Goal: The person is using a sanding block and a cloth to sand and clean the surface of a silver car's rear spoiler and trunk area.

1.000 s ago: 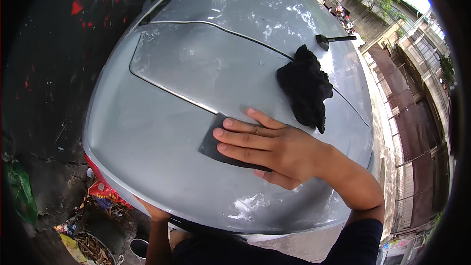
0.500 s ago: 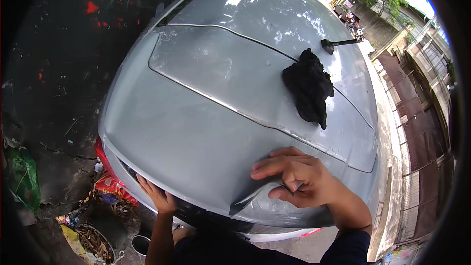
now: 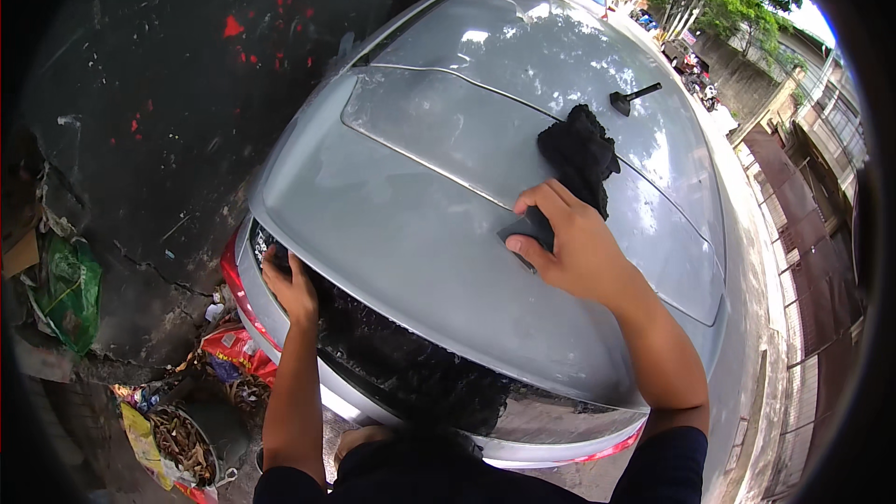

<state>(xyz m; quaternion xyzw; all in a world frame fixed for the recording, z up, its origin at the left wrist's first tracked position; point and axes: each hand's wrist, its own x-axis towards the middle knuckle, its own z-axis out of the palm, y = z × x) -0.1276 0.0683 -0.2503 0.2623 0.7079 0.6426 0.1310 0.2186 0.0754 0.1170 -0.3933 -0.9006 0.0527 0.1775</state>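
Observation:
My right hand (image 3: 576,247) pinches a dark grey, flat, flexible-looking piece (image 3: 532,235) against the grey rear lid of a car (image 3: 420,252). Its exact kind does not show. At the lid's left rear corner, my left hand (image 3: 291,289) is below the edge, its thumb and fingers curled about a small dark shape that I cannot make out. Just beyond my right hand, a crumpled black cloth (image 3: 581,154) lies on the car. Under the lid's edge runs a glossy black panel (image 3: 401,364) with pale smears.
A short antenna (image 3: 635,98) stands on the car farther off. By the left rear corner are red plastic bags (image 3: 238,350), a bucket of dry leaves (image 3: 182,443) and a green bag (image 3: 70,299). A dark wall (image 3: 187,93) rises along the left side.
My right hand has moved forward from near the rear edge to the middle of the lid. My left hand has shifted to the left rear corner. The view has tilted, showing more black panel.

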